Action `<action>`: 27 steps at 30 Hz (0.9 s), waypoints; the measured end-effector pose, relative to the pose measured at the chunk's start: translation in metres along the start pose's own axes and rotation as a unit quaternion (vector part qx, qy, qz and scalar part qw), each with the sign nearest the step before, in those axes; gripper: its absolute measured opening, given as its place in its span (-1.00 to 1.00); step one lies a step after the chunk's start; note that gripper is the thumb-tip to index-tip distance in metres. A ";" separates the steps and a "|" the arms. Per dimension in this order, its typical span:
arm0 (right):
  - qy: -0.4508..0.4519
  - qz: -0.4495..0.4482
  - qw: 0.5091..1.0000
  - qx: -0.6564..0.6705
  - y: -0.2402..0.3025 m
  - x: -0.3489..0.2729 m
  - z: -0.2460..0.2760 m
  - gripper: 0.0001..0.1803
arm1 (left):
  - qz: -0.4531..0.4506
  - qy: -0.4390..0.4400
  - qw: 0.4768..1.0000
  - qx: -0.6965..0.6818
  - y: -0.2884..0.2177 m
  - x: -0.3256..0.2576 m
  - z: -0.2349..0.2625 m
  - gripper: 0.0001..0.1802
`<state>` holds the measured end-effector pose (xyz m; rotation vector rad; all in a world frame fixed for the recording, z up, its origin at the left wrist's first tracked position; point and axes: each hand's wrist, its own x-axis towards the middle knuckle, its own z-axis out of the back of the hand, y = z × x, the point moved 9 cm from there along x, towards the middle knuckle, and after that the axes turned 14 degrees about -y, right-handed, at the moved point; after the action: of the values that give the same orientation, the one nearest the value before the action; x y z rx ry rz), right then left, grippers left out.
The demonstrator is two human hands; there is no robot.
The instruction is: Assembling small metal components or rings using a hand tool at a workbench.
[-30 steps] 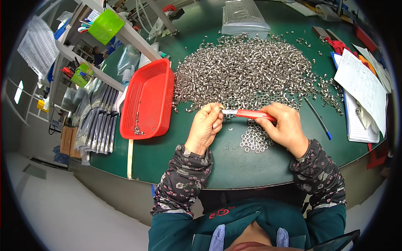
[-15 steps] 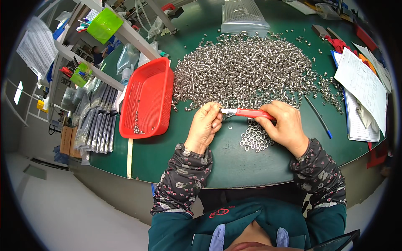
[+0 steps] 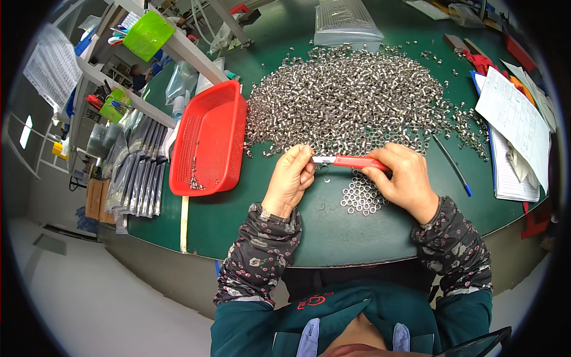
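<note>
While the right hand [image 3: 407, 178] grips a knife [image 3: 361, 162], blade [image 3: 323, 160] at the pinched left hand [image 3: 289, 181] whose hold is hidden, most rings [image 3: 351, 95] seem undone, heaped toward the far edge of the table [image 3: 333, 241], few pieces [image 3: 194, 181] in the basket [image 3: 225, 134].

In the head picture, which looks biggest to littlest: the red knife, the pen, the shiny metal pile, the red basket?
1. Shiny metal pile
2. Red basket
3. Red knife, partly covered by the right hand
4. Pen, thinner and slightly shorter

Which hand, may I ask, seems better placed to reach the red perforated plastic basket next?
Probably the left hand: it is nearer the basket; the right hand grips a red-handled metal-bladed tool.
</note>
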<state>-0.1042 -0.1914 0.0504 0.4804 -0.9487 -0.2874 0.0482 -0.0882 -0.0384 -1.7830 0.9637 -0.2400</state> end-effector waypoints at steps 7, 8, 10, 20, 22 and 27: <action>0.001 0.010 1.000 0.004 0.003 0.000 0.000 -0.80 | 0.019 -0.010 0.999 0.046 -0.001 -0.001 0.001 -0.78; 0.000 0.017 1.000 0.003 0.003 0.000 0.000 -0.80 | 0.019 -0.010 0.999 0.046 -0.002 -0.002 0.001 -0.78; 0.002 0.024 1.000 -0.001 0.004 -0.001 0.000 -0.79 | 0.035 -0.001 0.998 0.051 -0.002 -0.004 -0.002 -0.76; -0.002 0.081 0.996 -0.043 0.016 0.003 0.005 -0.79 | 0.089 0.028 0.993 0.073 0.001 -0.007 -0.003 -0.78; -0.002 0.093 0.995 -0.047 0.018 0.004 0.005 -0.79 | 0.097 0.033 0.992 0.080 0.003 -0.007 -0.002 -0.78; 0.000 0.124 0.990 -0.071 0.024 0.005 0.008 -0.76 | 0.125 0.041 0.987 0.096 0.010 -0.007 0.002 -0.79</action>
<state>-0.1072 -0.1747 0.0704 0.2291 -0.9702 -0.1289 0.0399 -0.0832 -0.0455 -1.4701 1.1722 -0.2390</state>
